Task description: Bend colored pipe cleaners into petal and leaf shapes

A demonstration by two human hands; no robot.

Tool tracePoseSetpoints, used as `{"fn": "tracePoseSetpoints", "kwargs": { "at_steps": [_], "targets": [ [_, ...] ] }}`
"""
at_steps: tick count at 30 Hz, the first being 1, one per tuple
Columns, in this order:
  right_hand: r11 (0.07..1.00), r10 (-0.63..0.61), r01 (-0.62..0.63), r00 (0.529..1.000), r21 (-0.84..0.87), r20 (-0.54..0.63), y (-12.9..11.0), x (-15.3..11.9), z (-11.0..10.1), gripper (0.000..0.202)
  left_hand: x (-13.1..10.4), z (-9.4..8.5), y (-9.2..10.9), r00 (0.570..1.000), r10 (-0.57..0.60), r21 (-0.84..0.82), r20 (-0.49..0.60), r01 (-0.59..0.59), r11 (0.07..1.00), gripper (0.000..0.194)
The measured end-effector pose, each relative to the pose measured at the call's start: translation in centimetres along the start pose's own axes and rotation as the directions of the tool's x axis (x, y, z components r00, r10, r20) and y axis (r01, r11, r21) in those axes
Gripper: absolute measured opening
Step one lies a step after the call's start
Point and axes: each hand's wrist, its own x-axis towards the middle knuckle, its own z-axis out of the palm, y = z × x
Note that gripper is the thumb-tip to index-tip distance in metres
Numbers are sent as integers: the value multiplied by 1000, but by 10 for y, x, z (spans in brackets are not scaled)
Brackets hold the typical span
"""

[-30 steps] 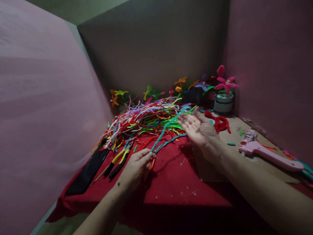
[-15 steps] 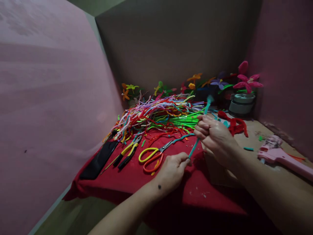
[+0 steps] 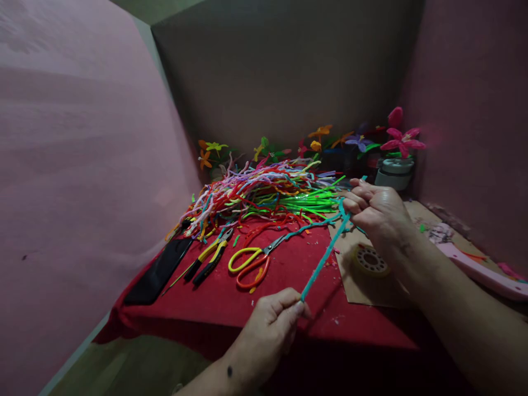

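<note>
While my left hand [image 3: 274, 324] pinches the lower end of the teal pipe cleaner [image 3: 324, 258] between thumb and fingers, my right hand [image 3: 373, 212] closes around its upper part. I see this stem in the air above the red cloth [image 3: 289, 267], its long axis slanting from near left, low, up to far right, and almost straight. To its left lie the scissors [image 3: 267, 251], blades pointing away and rightward

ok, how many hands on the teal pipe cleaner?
2: the left hand pinches the near end of the teal pipe cleaner, the right hand holds it farther up. No other hands show.
</note>
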Motion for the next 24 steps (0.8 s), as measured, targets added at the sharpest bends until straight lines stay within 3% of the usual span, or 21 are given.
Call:
{"fn": "tracePoseSetpoints", "kwargs": {
  "at_steps": [4,7,11,16,18,20,22,24],
  "targets": [
    [999,14,-15,1000,51,13,-3,-8,6,23,-10,0,8,986,150,313,-74,-119,942,31],
    [997,8,-7,1000,76,-2,-7,-11,7,25,-11,-3,12,974,209,415,-90,-154,897,32],
    [992,-18,11,998,126,54,-6,-6,5,23,-3,-17,19,971,178,314,-160,-121,942,28],
    [993,19,-44,975,110,221,12,-4,5,13,19,-33,47,955,162,48,-247,-155,987,26],
    [991,126,-130,943,-8,309,25,-11,5,13,31,-33,57,944,196,63,-267,-186,981,25],
    [964,263,-213,860,-161,436,41,-21,5,14,42,-29,62,934,248,165,-259,-210,964,24],
    [945,305,-187,803,-269,512,54,-31,5,17,51,-24,63,932,278,284,-232,-208,936,24],
    [938,287,-132,815,-321,504,62,-36,5,18,56,-21,59,937,283,365,-206,-195,911,23]
  ]
}}
